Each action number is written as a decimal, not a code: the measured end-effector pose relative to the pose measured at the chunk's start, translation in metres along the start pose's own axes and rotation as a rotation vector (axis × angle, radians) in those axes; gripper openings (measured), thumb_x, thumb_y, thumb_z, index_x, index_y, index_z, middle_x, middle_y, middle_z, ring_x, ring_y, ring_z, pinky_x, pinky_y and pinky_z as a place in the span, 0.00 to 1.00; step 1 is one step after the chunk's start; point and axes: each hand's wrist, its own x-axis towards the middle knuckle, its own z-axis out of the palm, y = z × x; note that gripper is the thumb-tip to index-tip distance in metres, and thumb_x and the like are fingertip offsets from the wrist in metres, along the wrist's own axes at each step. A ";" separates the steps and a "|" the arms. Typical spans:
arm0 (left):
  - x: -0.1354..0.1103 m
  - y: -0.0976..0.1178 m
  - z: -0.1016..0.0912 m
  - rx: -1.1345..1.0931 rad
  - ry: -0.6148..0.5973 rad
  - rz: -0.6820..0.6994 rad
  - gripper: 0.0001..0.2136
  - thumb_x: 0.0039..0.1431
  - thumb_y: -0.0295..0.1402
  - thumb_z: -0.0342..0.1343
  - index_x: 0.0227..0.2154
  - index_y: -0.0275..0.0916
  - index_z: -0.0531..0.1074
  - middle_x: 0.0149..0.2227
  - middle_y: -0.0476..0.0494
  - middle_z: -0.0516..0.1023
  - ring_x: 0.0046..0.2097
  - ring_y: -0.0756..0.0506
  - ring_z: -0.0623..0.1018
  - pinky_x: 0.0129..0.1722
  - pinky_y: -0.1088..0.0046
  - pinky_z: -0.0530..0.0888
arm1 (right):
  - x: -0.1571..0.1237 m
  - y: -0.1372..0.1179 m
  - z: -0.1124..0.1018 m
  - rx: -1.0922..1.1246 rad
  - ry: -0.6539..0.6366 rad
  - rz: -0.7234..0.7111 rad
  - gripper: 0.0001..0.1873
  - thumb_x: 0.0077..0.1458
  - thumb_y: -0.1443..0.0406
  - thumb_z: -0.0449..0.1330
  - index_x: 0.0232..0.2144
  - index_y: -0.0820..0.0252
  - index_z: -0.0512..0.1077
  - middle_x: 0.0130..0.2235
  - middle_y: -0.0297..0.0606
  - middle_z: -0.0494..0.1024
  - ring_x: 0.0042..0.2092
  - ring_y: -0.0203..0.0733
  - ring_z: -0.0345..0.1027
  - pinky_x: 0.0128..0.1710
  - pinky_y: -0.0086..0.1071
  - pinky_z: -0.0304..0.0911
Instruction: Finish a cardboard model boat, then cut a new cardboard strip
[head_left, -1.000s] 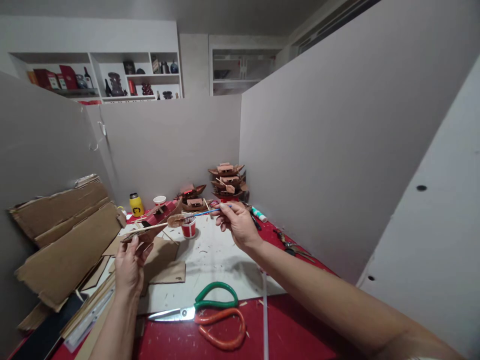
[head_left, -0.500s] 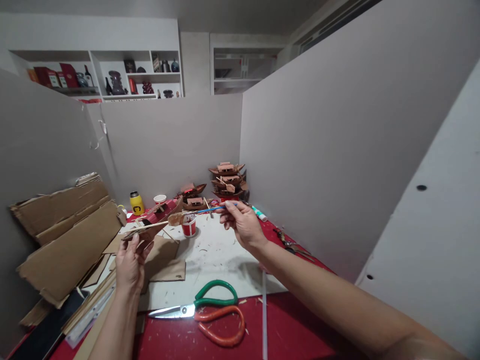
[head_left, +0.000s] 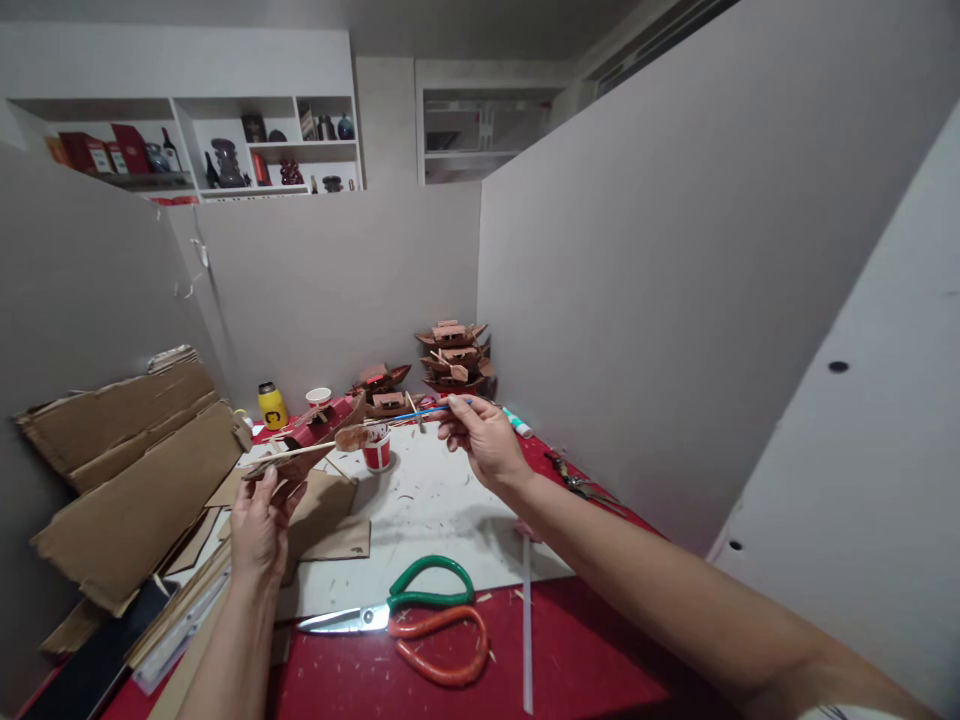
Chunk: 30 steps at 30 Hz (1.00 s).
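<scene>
My left hand [head_left: 262, 510] is closed round a small model boat [head_left: 319, 432] with a reddish cabin, held tilted above the table. Along the boat's near side lies a pale wooden oar [head_left: 296, 455], whose brown blade [head_left: 351, 438] points right. Between the thumb and fingers of my right hand [head_left: 480, 435] is a thin blue-handled paintbrush [head_left: 420, 413]. Its tip reaches left to about the oar's blade; whether they touch I cannot tell. Just behind the blade stands a red and white paper cup [head_left: 377, 452].
Scissors [head_left: 405, 620] with green and orange handles lie in front, beside a clear plastic strip [head_left: 528, 630]. Cardboard sheets [head_left: 142, 480] crowd the left. Stacked model boats [head_left: 454, 355], a yellow bottle [head_left: 272, 406] and pliers [head_left: 574, 475] sit farther back, near grey partitions [head_left: 675, 280].
The view has shifted very slightly. Both hands keep almost the same pose, with the boat and the paintbrush still held.
</scene>
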 end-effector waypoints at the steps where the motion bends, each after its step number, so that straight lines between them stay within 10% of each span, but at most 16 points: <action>1: 0.000 0.000 0.000 0.001 -0.004 -0.003 0.13 0.43 0.32 0.67 0.34 0.40 0.73 0.35 0.48 0.79 0.35 0.47 0.79 0.35 0.69 0.78 | 0.001 -0.001 0.000 -0.002 -0.001 -0.001 0.18 0.42 0.52 0.67 0.28 0.61 0.73 0.27 0.36 0.79 0.21 0.31 0.68 0.14 0.20 0.58; 30: -0.002 -0.001 -0.001 0.015 -0.014 -0.004 0.13 0.45 0.33 0.66 0.35 0.41 0.73 0.36 0.49 0.79 0.36 0.48 0.79 0.39 0.66 0.76 | -0.003 -0.011 -0.002 -0.066 -0.029 -0.024 0.17 0.43 0.52 0.67 0.28 0.61 0.75 0.27 0.37 0.79 0.21 0.31 0.68 0.15 0.20 0.59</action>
